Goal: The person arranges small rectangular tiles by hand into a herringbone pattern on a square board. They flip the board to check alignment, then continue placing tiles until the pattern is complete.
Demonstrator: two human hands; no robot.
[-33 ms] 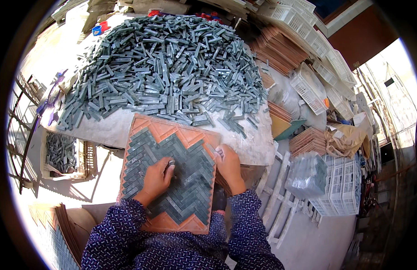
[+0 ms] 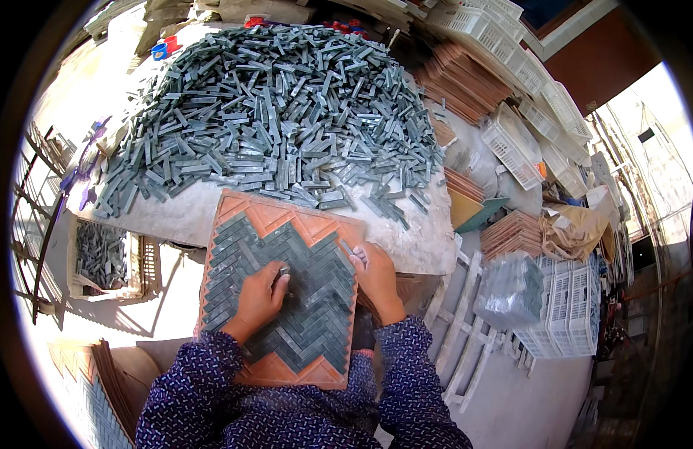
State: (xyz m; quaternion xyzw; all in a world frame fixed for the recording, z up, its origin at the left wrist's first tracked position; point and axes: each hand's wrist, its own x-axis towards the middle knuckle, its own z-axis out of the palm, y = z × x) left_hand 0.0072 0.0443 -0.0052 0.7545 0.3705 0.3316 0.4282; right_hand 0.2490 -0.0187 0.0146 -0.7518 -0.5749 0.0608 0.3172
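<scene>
An orange tray (image 2: 290, 203) leans against the table's near edge, over my lap. Dark green strip tiles (image 2: 290, 299) lie in it in a herringbone pattern, with zigzag bare orange at top and bottom. My left hand (image 2: 258, 299) rests over the middle of the tiles, its thumb and fingers closed; a small greyish end shows at the fingertips, too little to name. At the tray's upper right edge, my right hand (image 2: 378, 277) pinches a narrow green strip tile (image 2: 346, 247), its tip over the pattern's border.
A big heap of loose strip tiles (image 2: 279, 112) covers the pale table (image 2: 421, 243). A crate of tiles (image 2: 137, 262) stands below left. To the right are stacked orange trays (image 2: 466, 82), white plastic crates (image 2: 567, 307) and a wooden pallet (image 2: 457, 322).
My right hand has shifted slightly left with the strip tile, closer over the tray's right edge. My left hand has stayed in place.
</scene>
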